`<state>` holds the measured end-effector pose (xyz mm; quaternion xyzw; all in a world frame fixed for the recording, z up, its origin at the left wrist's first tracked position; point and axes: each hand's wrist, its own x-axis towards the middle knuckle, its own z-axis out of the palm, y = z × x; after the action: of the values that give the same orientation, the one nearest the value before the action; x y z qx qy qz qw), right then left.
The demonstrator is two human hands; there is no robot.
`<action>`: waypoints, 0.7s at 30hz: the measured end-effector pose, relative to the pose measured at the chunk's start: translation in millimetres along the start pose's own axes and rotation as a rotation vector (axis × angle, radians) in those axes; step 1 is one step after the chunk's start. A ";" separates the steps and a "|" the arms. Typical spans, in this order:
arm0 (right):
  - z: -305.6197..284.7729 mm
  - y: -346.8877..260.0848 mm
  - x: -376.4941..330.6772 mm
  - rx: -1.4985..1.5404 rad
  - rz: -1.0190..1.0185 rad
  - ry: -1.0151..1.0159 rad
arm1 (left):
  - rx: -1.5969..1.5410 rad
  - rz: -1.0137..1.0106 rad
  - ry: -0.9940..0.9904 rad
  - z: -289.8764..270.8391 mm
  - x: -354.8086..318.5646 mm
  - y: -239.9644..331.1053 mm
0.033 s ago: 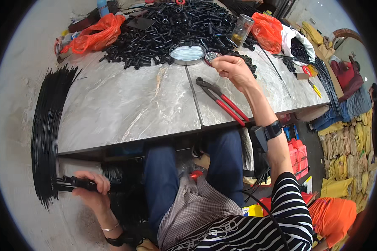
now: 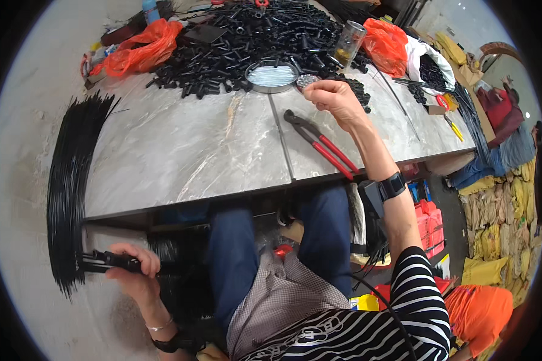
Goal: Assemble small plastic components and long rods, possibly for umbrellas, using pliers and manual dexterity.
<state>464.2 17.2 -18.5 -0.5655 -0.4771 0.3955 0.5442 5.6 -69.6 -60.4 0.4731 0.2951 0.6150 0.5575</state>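
My left hand, low at the left below the table edge, is closed around black tubular pieces with thin dark ends pointing left. They reach toward an upright bundle of thin black rods at the table's left end. My right hand is raised over the tabletop with thumb and fingers pinched together. Whatever may be between those fingertips is too small to make out. Right beside them is a small round dish of tiny shiny pieces. A larger round dish with thin whitish sticks sits just left of it.
A heap of short black tubes covers the table's back. Red-handled pincers lie in front of my right forearm. Orange plastic bags, a clear jar and a white sack stand around. Another person in orange is at lower right.
The whole view has shifted very slightly. Both hands keep their positions and grips, with no visible change in what they hold.
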 end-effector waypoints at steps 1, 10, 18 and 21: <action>6.7 -2.0 -2.8 -0.124 -0.019 -0.004 | -0.002 0.001 0.008 0.1 -3.5 -0.1; 109.1 25.0 -24.0 -0.854 -0.483 -0.197 | -0.053 -0.037 -0.006 -13.5 -19.3 -3.6; 102.6 43.3 -7.1 -0.815 -0.566 -0.230 | -0.085 -0.112 0.141 -26.2 -26.4 -17.7; 99.0 21.2 -25.2 -0.670 -0.267 -0.184 | -0.024 -0.100 0.125 -23.9 -19.2 -18.1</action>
<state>364.9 17.4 -50.7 -0.6071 -0.6965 0.1921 0.3308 -10.1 -80.4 -90.5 0.4115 0.3452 0.6183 0.5738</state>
